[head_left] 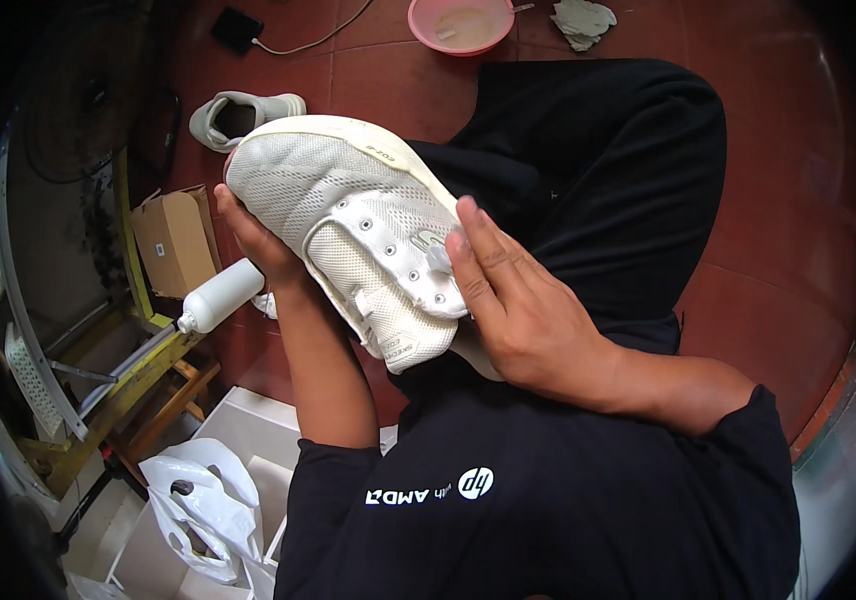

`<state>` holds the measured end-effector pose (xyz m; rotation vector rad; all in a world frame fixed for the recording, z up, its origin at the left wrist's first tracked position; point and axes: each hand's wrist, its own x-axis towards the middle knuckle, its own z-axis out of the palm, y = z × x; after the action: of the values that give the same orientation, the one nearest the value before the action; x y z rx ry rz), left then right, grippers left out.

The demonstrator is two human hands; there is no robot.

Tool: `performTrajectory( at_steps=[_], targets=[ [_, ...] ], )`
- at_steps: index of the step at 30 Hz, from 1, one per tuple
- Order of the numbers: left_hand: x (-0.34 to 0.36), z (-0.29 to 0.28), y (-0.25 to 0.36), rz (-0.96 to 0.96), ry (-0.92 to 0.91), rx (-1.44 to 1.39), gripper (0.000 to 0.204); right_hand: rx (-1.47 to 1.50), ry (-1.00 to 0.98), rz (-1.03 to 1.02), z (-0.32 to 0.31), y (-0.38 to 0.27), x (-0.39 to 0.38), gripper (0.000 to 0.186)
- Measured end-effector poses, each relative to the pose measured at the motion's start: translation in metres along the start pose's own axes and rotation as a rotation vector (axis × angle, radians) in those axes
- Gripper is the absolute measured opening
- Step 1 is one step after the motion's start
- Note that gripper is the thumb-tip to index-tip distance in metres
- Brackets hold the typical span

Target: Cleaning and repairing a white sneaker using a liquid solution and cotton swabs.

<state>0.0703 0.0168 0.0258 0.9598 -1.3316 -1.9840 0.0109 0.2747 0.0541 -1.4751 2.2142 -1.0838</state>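
Observation:
A white mesh sneaker (318, 185) with bare eyelets and no lace is tilted above my lap, toe toward the upper left. My left hand (258, 240) is closed round its left side near the toe, with the thumb on the upper and the other fingers hidden. My right hand (528, 300) presses against the right side of the shoe, fingers nearly straight and close together. Under its fingertips, against the shoe's side, is a small whitish piece (438, 258), whose kind I cannot make out. The other sneaker (238, 118) stands on the floor beyond.
A pink basin (461, 25) with cloudy liquid and a crumpled whitish cloth (583, 22) lie at the far side. At left are a white bottle (220, 297), a cardboard box (176, 240), a yellow-edged frame (138, 240) and a plastic bag (206, 505). A phone (236, 30) trails a cable.

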Motion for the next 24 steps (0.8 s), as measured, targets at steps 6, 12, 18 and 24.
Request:
performTrajectory(
  at_steps=[6,12,18,24],
  targets=[
    [0.004,0.0,-0.008,0.031,-0.084,0.004,0.059,-0.198,0.098,-0.035,0.004,0.009,0.002,0.033],
    [0.006,0.006,-0.01,0.048,-0.076,-0.02,0.057,-0.204,0.23,-0.138,0.001,0.02,0.002,0.023],
    [0.007,0.001,-0.009,0.055,-0.073,0.056,0.057,-0.035,0.188,-0.145,-0.004,0.024,0.005,0.019],
    [0.007,0.001,-0.007,-0.009,-0.06,-0.055,0.057,0.659,0.104,0.188,-0.041,0.048,0.003,0.01]
  ],
)
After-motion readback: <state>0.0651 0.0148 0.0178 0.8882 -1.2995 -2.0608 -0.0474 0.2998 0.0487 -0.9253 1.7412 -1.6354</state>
